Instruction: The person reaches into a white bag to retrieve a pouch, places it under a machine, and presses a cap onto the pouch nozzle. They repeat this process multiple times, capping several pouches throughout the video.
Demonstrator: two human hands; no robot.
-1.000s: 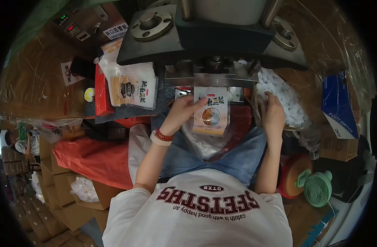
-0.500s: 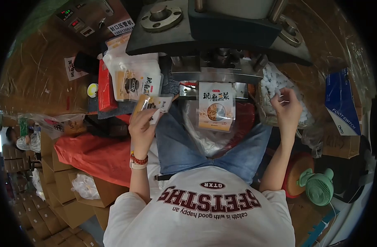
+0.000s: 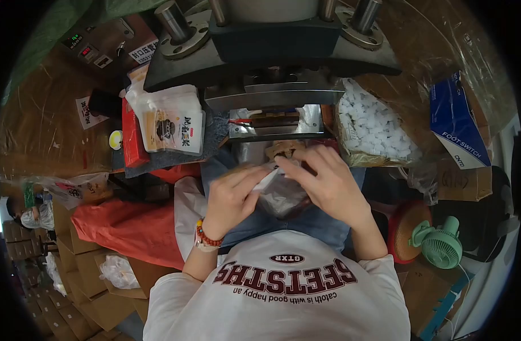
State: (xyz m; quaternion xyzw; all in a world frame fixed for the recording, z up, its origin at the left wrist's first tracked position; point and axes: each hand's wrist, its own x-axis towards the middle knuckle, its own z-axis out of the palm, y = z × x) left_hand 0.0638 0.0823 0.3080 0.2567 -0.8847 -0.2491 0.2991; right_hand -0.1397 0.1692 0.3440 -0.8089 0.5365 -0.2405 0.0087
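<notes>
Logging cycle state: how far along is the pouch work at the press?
Done: a stack of printed pouches lies left of the press. In hand: left hand and right hand meet on one pouch over the lap; its detail is hidden. Left: the press slot holds no pouch; white pieces fill the bag at right.

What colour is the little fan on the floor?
The fan is mint green, seen in the head view, low on the right side.

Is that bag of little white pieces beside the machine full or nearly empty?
Full: the clear bag is heaped with white pieces up to its open top.
</notes>
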